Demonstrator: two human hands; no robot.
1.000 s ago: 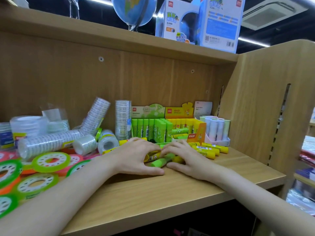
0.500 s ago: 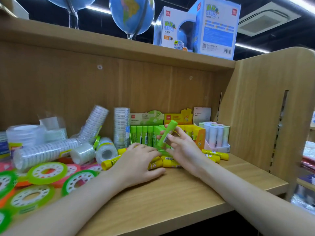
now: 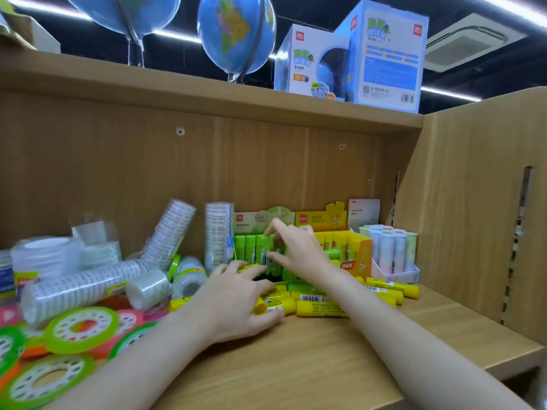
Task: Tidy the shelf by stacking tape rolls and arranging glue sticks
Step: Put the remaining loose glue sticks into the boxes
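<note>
My right hand [image 3: 299, 250] pinches a green glue stick [image 3: 270, 257] upright among the row of green glue sticks [image 3: 248, 250] in their display box. My left hand [image 3: 236, 303] lies flat over loose yellow glue sticks [image 3: 321, 306] on the shelf board [image 3: 325, 365]. More yellow glue sticks [image 3: 390, 287] lie to the right. A yellow display box [image 3: 353, 250] holds upright yellow sticks. Sleeves of clear tape rolls [image 3: 80, 287] and flat green and orange tape rolls [image 3: 80, 328] lie jumbled on the left.
A white box of pastel glue sticks [image 3: 390, 253] stands at the back right by the shelf's side wall [image 3: 473, 217]. An upright clear tape sleeve [image 3: 217, 235] stands left of the green box. Globes [image 3: 236, 34] and globe boxes [image 3: 381, 54] sit on the upper shelf.
My right hand picked a green glue stick off the pile, lifted it and carried it back into the green box. My left hand stayed on the loose yellow sticks.
</note>
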